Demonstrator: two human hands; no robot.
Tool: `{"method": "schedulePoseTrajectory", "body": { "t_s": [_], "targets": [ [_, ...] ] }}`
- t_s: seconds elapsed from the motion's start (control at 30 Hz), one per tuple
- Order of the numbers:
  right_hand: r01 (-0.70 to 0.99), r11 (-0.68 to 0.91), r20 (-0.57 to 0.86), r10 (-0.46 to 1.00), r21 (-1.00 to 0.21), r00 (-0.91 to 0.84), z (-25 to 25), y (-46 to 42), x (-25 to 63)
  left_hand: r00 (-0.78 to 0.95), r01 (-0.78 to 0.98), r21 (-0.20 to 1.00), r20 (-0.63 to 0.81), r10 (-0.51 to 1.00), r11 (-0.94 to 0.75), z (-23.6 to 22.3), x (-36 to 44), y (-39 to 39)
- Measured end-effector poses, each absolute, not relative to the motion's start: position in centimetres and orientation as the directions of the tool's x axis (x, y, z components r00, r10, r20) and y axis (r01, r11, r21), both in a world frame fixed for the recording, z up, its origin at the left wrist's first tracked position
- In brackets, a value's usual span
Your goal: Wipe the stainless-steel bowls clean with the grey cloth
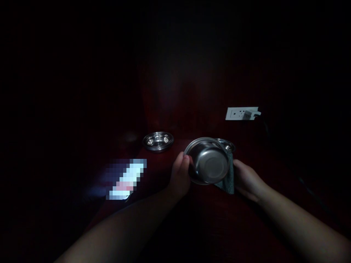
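A shiny steel bowl (211,164) is tilted up between my hands, its outer base facing me. My left hand (181,174) grips the bowl's left rim, thumb on the outside. At the bowl's right side, my right hand (248,180) is closed on a grey-green cloth (229,179) that lies against the bowl. The fingers of the right hand are mostly hidden behind the cloth. Behind the held bowl, another steel bowl (227,144) shows only in part. Farther left, a stack of steel bowls (158,141) rests on the dark red tabletop (156,164).
A bright, pixelated screen-like object (127,180) is left of my left forearm. On the back wall, a white socket plate (234,113) holds a plugged-in white adapter (251,114) with a cord running down to the right. Most of the surroundings are in darkness.
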State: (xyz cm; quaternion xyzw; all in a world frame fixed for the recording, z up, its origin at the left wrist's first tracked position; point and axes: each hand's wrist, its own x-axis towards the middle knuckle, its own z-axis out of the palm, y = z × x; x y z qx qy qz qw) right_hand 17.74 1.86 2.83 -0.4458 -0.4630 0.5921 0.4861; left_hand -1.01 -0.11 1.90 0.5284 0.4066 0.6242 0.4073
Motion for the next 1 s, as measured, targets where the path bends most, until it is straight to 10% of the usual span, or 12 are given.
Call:
{"method": "schedulePoseTrajectory", "body": {
  "t_s": [0.13,0.63,1.0],
  "targets": [
    [-0.297,-0.298,-0.272,0.954,-0.907,-0.125,3.5,1.4,17.3,-0.108,-0.091,0.94,0.319,0.942,-0.328,1.8,-1.0,0.0],
    [-0.62,-0.151,-0.248,0.966,-0.77,0.073,4.3,1.1,17.1,0.057,-0.195,0.964,0.195,0.979,-0.181,0.3,-0.5,0.4],
    [-0.444,0.079,-0.057,0.957,-0.893,0.285,2.6,1.9,17.2,0.076,-0.144,0.966,0.226,0.971,-0.213,1.3,-0.5,0.2]
  ]
}}
